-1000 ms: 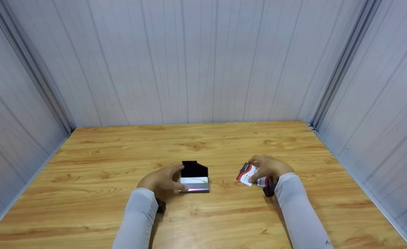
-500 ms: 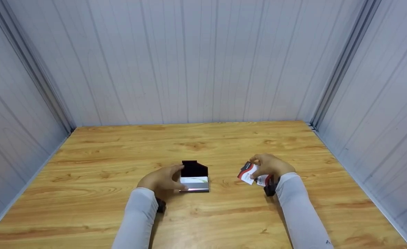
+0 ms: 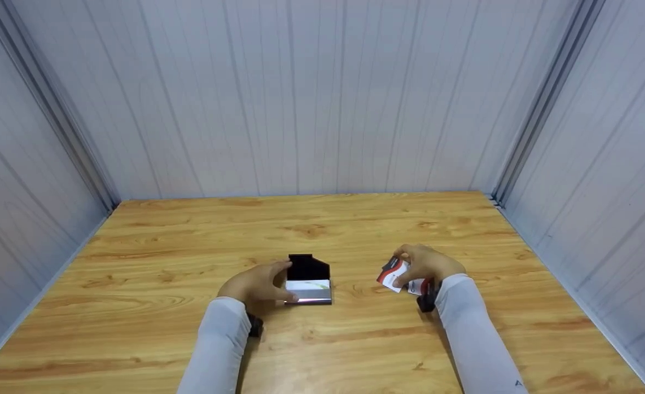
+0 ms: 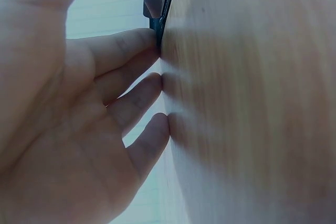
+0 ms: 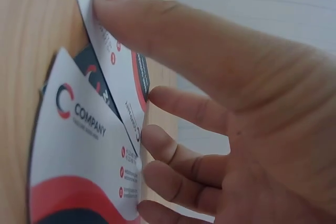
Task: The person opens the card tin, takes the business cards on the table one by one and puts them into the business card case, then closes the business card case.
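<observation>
A business card case [image 3: 317, 295] lies on the table, its black lid [image 3: 309, 268] swung up at the back and its front part silvery. My left hand [image 3: 251, 282] holds it by the left side, thumb on the front corner and a finger by the lid. In the left wrist view, the other fingertips rest on the tabletop. My right hand [image 3: 432, 264] pinches a white, red and black business card [image 3: 391, 278], thumb on its face and fingers along its far edge. Beneath it lie more business cards [image 5: 84, 145], fanned out, one reading "COMPANY".
The wood-grain table [image 3: 322, 350] runs back to a pale panelled wall [image 3: 317, 109], with side walls at left and right. A span of bare tabletop separates the case from the cards.
The upper business card has shifted slightly to the back right under my right hand. My left hand and the card case have stayed put.
</observation>
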`<action>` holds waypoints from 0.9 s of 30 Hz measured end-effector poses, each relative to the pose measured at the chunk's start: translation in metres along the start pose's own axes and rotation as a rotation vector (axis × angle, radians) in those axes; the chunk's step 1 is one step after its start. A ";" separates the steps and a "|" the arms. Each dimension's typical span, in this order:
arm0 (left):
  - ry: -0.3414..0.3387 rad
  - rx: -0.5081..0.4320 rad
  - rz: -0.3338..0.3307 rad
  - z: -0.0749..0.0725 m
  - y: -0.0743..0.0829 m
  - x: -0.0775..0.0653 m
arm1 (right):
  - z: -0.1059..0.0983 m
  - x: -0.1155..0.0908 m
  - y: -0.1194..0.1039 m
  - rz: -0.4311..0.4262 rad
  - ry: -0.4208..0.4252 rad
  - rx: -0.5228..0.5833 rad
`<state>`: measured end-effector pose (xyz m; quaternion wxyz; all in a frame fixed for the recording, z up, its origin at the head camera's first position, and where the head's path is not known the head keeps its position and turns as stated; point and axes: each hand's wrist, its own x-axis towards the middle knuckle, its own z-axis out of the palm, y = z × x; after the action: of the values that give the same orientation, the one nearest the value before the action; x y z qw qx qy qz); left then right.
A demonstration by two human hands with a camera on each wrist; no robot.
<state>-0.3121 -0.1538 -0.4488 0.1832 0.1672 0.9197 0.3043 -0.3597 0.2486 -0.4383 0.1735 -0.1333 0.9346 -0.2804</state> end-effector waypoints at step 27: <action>0.008 -0.027 0.024 0.000 -0.002 0.001 | -0.002 0.011 0.004 -0.032 0.222 -0.042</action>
<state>-0.3134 -0.1550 -0.4505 0.1782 0.1747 0.9142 0.3193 -0.3708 0.2494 -0.4417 0.0617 -0.1201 0.9514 -0.2767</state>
